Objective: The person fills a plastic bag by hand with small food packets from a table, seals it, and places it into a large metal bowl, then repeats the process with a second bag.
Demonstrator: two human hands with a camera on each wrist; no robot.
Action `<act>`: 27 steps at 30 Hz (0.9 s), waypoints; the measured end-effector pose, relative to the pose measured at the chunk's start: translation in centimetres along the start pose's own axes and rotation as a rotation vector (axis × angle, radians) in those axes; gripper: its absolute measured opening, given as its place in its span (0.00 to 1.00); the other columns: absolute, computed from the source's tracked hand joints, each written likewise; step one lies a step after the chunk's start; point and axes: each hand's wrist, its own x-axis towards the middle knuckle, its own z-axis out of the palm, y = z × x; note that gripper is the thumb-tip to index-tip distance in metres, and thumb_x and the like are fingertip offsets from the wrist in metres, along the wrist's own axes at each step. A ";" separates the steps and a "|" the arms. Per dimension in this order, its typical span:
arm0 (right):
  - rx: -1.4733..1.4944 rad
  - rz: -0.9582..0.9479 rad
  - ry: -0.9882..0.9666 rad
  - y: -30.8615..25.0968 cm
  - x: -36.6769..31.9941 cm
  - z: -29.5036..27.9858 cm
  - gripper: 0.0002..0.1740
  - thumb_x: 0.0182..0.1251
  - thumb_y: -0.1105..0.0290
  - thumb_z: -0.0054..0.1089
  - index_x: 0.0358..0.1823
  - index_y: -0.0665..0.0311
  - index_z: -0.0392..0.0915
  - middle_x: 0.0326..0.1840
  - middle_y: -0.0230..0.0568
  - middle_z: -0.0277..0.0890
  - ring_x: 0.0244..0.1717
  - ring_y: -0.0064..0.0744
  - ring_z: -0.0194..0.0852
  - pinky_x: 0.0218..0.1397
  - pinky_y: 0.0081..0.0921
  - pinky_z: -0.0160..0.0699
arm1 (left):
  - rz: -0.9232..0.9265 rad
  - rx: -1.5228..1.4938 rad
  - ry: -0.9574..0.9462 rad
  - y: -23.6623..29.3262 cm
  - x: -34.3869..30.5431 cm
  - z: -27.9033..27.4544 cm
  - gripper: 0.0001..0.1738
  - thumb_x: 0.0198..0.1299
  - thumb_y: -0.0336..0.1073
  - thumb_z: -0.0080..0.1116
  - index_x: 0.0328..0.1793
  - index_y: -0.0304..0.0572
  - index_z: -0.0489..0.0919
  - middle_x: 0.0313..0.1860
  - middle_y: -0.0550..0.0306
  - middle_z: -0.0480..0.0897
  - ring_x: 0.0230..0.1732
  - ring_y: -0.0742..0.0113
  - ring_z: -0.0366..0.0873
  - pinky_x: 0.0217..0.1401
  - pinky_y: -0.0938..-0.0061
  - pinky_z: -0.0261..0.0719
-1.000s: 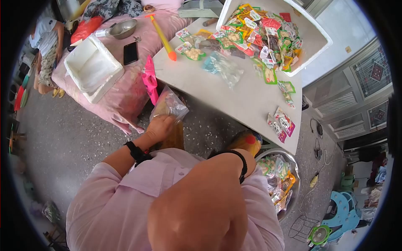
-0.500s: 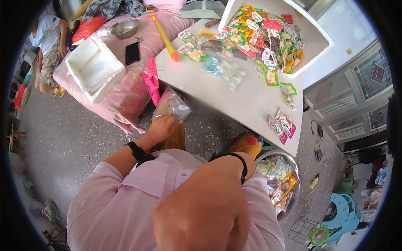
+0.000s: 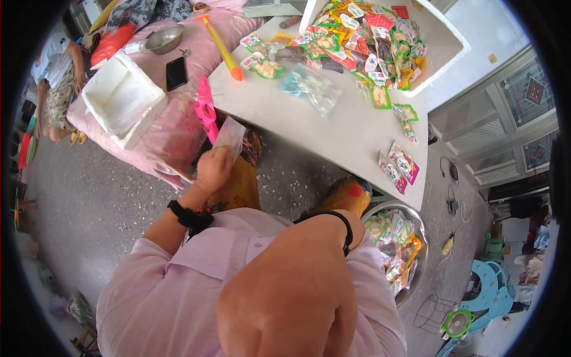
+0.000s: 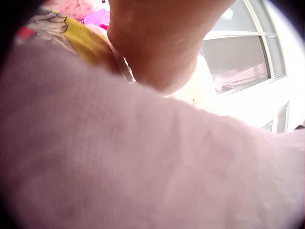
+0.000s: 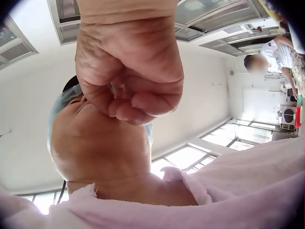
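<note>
My left hand (image 3: 215,168) pinches a clear plastic bag (image 3: 231,136) beside the table's near left corner; the bag stands up from its fingers. In the left wrist view, part of that hand (image 4: 159,40) fills the top, above a blurred sleeve. My right hand (image 3: 288,291) is raised close to the head camera, its back covering my chest. From the right wrist, this hand (image 5: 131,74) shows its fingers curled in front of the chin, with nothing visible in them; the fingertips' inner side is partly hidden.
The table (image 3: 333,140) bears loose food packets (image 3: 263,66), a bluish clear bag (image 3: 312,89) and a white foam box (image 3: 449,56) full of packets. A metal basin (image 3: 423,244) of packets stands at right. An empty foam box (image 3: 122,98) and phone (image 3: 176,73) lie on the pink bedding.
My left hand has moved a little left and up with the bag, which now looks narrower and more upright. My right hand stays raised. The whole head view has shifted slightly.
</note>
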 end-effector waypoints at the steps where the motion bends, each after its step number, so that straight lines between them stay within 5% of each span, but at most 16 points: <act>1: -0.014 0.012 -0.006 -0.1 -0.2 -0.2 0.12 0.53 0.78 0.42 0.39 0.75 0.68 0.33 0.50 0.71 0.29 0.42 0.70 0.30 0.27 0.69 | 0.018 0.033 0.036 -0.1 1.0 -0.9 0.11 0.42 0.27 0.49 0.36 0.40 0.70 0.21 0.49 0.72 0.23 0.51 0.71 0.26 0.62 0.69; 4: -0.201 0.062 -0.011 -1.2 -0.4 -1.6 0.07 0.52 0.77 0.45 0.32 0.72 0.68 0.27 0.46 0.68 0.25 0.40 0.66 0.25 0.28 0.64 | 0.071 0.151 0.149 -0.6 4.2 -3.7 0.12 0.41 0.27 0.50 0.36 0.41 0.71 0.22 0.52 0.72 0.23 0.53 0.70 0.25 0.64 0.68; 6: -0.274 0.180 0.177 -2.4 -1.5 -1.6 0.05 0.46 0.75 0.52 0.19 0.67 0.67 0.16 0.39 0.62 0.14 0.38 0.58 0.15 0.29 0.55 | 0.118 0.223 0.221 -0.1 6.3 -5.0 0.12 0.40 0.27 0.50 0.35 0.41 0.71 0.20 0.54 0.71 0.22 0.56 0.70 0.24 0.65 0.68; 9: -0.354 0.224 0.204 -4.0 -3.3 -3.7 0.06 0.50 0.78 0.50 0.31 0.72 0.69 0.20 0.41 0.65 0.17 0.36 0.62 0.18 0.28 0.59 | 0.220 0.319 0.254 0.7 8.7 -5.0 0.12 0.38 0.28 0.51 0.34 0.42 0.71 0.19 0.56 0.70 0.21 0.59 0.70 0.23 0.67 0.67; 15: -0.510 0.493 0.658 -6.3 -9.5 -6.1 0.08 0.55 0.76 0.48 0.37 0.68 0.66 0.26 0.35 0.68 0.28 0.24 0.66 0.30 0.20 0.65 | 0.290 0.346 0.128 2.3 11.4 -2.0 0.09 0.38 0.29 0.50 0.31 0.44 0.71 0.18 0.57 0.69 0.20 0.60 0.70 0.21 0.69 0.66; 19: -0.701 0.616 0.973 -8.4 -14.0 -8.5 0.07 0.55 0.78 0.47 0.37 0.65 0.67 0.29 0.33 0.68 0.31 0.20 0.67 0.35 0.17 0.66 | 0.213 0.402 0.373 1.1 16.1 -5.5 0.11 0.39 0.28 0.49 0.33 0.44 0.73 0.18 0.57 0.69 0.19 0.59 0.69 0.22 0.68 0.67; 22: -1.017 0.742 1.214 -10.1 -16.7 -10.6 0.07 0.55 0.77 0.47 0.36 0.65 0.67 0.28 0.31 0.68 0.32 0.19 0.67 0.35 0.17 0.66 | 0.221 0.421 0.389 1.0 17.4 -7.2 0.11 0.41 0.27 0.49 0.35 0.43 0.73 0.19 0.56 0.71 0.21 0.57 0.69 0.24 0.65 0.67; 27: -1.829 0.780 1.196 -13.0 -22.2 -16.0 0.11 0.50 0.73 0.52 0.38 0.64 0.69 0.35 0.38 0.71 0.39 0.30 0.69 0.39 0.18 0.66 | 0.348 0.418 0.294 1.3 16.5 -4.5 0.11 0.36 0.29 0.50 0.31 0.45 0.72 0.17 0.60 0.67 0.18 0.64 0.69 0.20 0.71 0.66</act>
